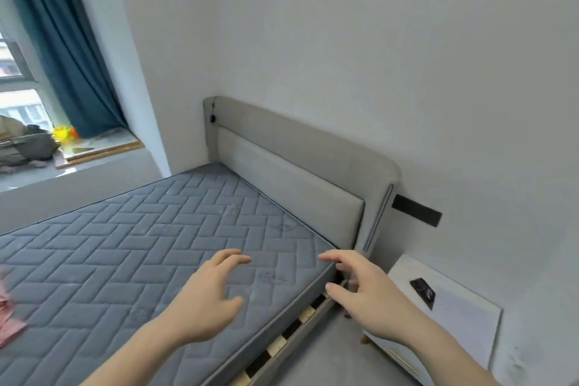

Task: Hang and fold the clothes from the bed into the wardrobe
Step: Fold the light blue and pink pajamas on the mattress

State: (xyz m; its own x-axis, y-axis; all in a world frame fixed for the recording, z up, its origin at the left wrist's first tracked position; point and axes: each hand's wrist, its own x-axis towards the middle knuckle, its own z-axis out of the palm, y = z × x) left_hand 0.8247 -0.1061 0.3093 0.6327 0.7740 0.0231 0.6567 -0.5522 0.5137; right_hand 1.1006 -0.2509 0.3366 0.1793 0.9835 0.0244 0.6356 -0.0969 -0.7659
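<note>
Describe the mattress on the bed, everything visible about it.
The mattress is blue-grey fabric quilted in a herringbone brick pattern, with darker piping along its edges. It is bare, with no sheet, and lies flat on a grey bed frame whose wooden slats show under its near edge. Its far end butts against the padded grey headboard. A pink garment lies on it at the picture's left edge. The left hand and right hand hover open above its near corner; contact is not evident.

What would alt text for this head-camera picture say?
Two open, empty hands, left and right, hover over the corner of a bare grey mattress by a padded headboard. Pink clothes lie at the left edge.
</note>
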